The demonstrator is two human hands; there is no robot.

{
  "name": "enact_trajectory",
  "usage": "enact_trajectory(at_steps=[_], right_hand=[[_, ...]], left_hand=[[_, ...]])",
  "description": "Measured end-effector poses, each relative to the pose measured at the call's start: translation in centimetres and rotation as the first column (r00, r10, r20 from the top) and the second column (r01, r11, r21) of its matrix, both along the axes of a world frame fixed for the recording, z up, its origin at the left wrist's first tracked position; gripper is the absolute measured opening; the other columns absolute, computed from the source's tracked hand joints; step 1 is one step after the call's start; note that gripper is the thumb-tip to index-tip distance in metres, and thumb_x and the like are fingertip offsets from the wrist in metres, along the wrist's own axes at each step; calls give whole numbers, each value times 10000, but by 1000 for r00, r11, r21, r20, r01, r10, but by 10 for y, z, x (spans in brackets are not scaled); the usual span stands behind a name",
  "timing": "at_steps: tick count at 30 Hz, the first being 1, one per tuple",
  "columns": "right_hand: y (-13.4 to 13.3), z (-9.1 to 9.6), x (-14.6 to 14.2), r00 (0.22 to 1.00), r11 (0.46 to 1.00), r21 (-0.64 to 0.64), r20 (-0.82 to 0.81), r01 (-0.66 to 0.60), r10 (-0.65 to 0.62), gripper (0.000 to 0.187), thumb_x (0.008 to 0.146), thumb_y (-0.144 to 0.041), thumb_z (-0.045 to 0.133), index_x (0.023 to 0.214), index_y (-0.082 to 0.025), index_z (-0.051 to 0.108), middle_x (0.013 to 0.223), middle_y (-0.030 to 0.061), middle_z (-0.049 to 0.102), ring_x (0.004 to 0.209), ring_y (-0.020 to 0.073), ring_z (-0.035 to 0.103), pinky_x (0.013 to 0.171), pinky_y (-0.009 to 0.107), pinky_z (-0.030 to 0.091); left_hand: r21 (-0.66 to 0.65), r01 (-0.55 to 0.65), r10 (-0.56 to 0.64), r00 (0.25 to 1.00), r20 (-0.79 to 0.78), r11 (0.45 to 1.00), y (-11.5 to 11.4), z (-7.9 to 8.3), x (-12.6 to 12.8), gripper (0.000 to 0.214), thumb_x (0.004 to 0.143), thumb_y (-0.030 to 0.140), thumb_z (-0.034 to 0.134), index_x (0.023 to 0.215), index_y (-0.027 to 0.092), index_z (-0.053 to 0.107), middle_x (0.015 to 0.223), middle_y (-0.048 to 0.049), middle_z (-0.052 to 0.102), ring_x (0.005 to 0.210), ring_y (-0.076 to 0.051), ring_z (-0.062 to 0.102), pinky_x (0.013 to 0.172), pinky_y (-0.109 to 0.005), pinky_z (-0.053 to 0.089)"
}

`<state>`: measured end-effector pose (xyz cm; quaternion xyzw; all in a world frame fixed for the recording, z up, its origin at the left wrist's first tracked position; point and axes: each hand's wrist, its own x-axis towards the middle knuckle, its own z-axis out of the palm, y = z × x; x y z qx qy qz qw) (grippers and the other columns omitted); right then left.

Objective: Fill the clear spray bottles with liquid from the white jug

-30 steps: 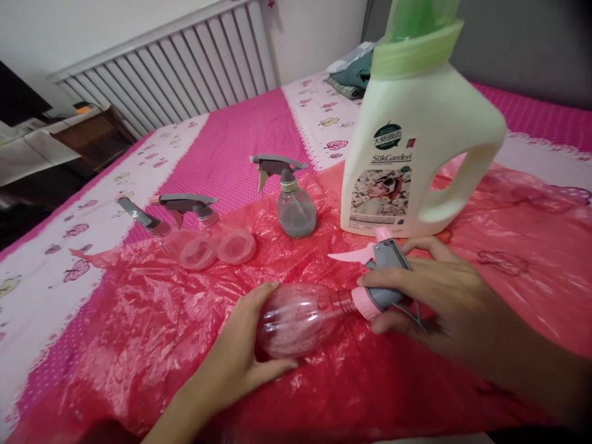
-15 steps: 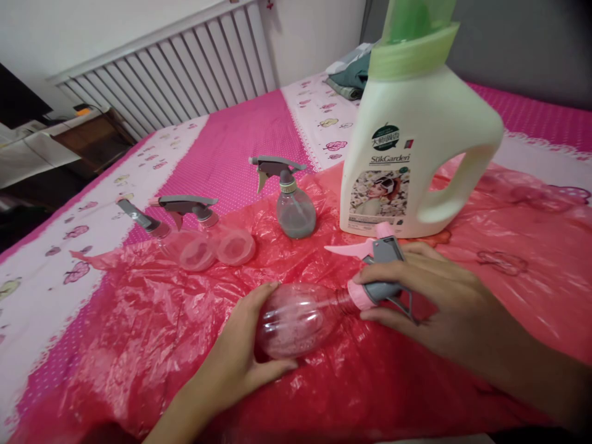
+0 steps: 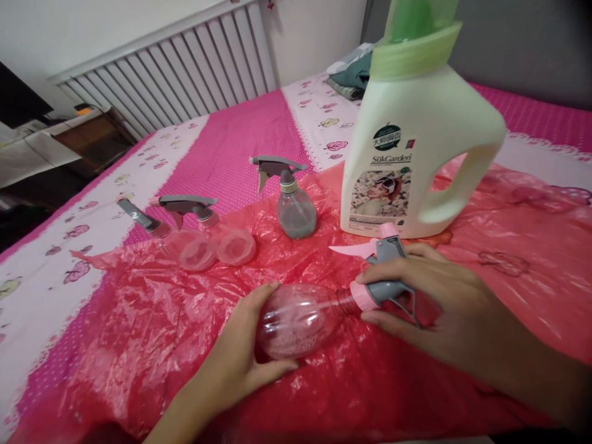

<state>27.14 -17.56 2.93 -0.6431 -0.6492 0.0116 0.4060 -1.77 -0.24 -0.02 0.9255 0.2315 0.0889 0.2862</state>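
I watch the person hold a clear bottle [image 3: 296, 320]; call it the middle of the dial, with twelve pointing away from the person. It lies roughly on its side on a red plastic sheet [image 3: 152, 308] over the bed [image 3: 231, 135], its neck toward three o'clock. The left hand [image 3: 235, 345] cups the base, fingers along the far side and thumb along the near. The right hand's [image 3: 444, 296] grip is clamped on the spray head [image 3: 392, 248] at the neck, finger and thumb by the pink collar [image 3: 363, 297]; how tightly that sits I can't tell. To work this joint well, I'd keep the left grip steady without squeezing, keep the collar square to the neck, and leave the pink trigger [image 3: 354, 250] unpressed. Room looks tightest past the nozzle [image 3: 388, 229], which sits close to the foot of the white jug [image 3: 435, 123] between one and two o'clock. The gray bottle [image 3: 296, 216] stands at twelve; two pink spray bottles [image 3: 235, 246] lie between ten and eleven. Freer room runs along the wrinkled sheet toward nine, up to its uneven edge on the bed.
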Motion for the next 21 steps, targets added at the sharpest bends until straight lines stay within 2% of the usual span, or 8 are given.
enact_trajectory(at_steps=[5, 8, 12, 16, 21], right_hand=[[0, 2, 2, 1000, 1000, -3, -30, -8, 8, 207, 1020, -524, 653, 1060, -322, 624, 880, -65, 754, 755, 188, 660, 672, 347, 482], [1, 4, 2, 1000, 1000, 8, 6, 20, -20, 196, 1039, -517, 625, 1056, -322, 617, 902, -62, 758, 797, 193, 676, 707, 357, 490], [0, 5, 2, 999, 1000, -18, -36, -6, 6, 198, 1035, -523, 633, 1065, -329, 605, 885, -81, 741, 759, 170, 669, 686, 348, 485], [0, 4, 2, 998, 1000, 9, 62, 9, -10, 160, 1054, -473, 612, 1072, -316, 588, 885, -75, 757, 764, 195, 657, 771, 392, 465], [-2, 2, 1, 1000, 1000, -18, -8, -8, 8, 174, 1045, -503, 622, 1088, -336, 601, 895, -95, 753, 798, 193, 651, 774, 377, 437]], left_hand=[[-8, -3, 3, 1000, 1, 1000, 0, -1, -1, 1000, 894, 512, 833, 1648, 458, 178, 1610, -147, 477, 1434, -450, 560, 1146, -768, 465], [-10, 0, 0, 1000, 1, 1000, 0, -2, 0, 993, 898, 532, 824, 1645, 472, 172, 1616, -148, 468, 1439, -456, 551, 1138, -781, 463], [-11, -6, 6, 1000, 0, 1000, 1, -2, 1, 995, 896, 534, 824, 1645, 469, 172, 1603, -148, 477, 1426, -455, 562, 1129, -782, 472], [-6, -4, 4, 1000, -3, 1000, 1, 0, 1, 986, 899, 533, 821, 1643, 466, 178, 1604, -147, 479, 1429, -453, 561, 1132, -779, 473], [-3, -1, 1, 1000, -3, 1000, 0, 0, 1, 989, 896, 533, 826, 1646, 456, 186, 1603, -152, 486, 1431, -451, 563, 1140, -773, 470]])
